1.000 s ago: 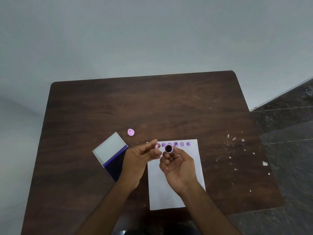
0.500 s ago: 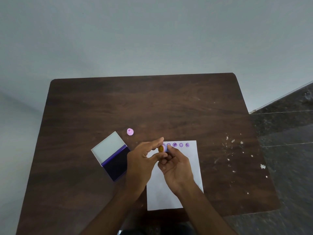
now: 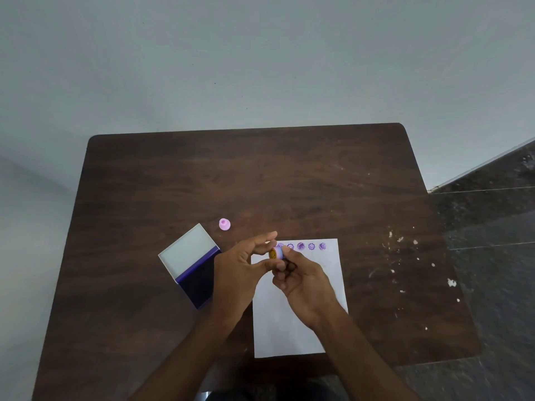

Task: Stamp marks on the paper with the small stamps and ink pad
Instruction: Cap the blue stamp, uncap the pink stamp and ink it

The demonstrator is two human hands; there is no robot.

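Observation:
A white paper (image 3: 301, 319) lies on the dark wooden table (image 3: 260, 180), with a row of several purple stamp marks (image 3: 306, 246) along its top edge. My right hand (image 3: 307, 285) pinches a small stamp (image 3: 276, 252) with a lilac body above the paper's top left corner, its yellow end turned to the left. My left hand (image 3: 240, 270) is right beside it. Its forefinger stretches above the stamp and its thumb lies below; a gap shows under the forefinger. The open ink pad (image 3: 197, 276), with its dark blue pad and white lid, sits left of the hands.
A small pink stamp (image 3: 224, 224) stands on the table behind the ink pad. White specks (image 3: 402, 256) are scattered over the table's right side. A pale wall rises behind the table, and dark floor tiles lie to the right.
My right hand has turned the stamp from dark inked face up to yellow end facing left. My left hand has closed in around it from the left.

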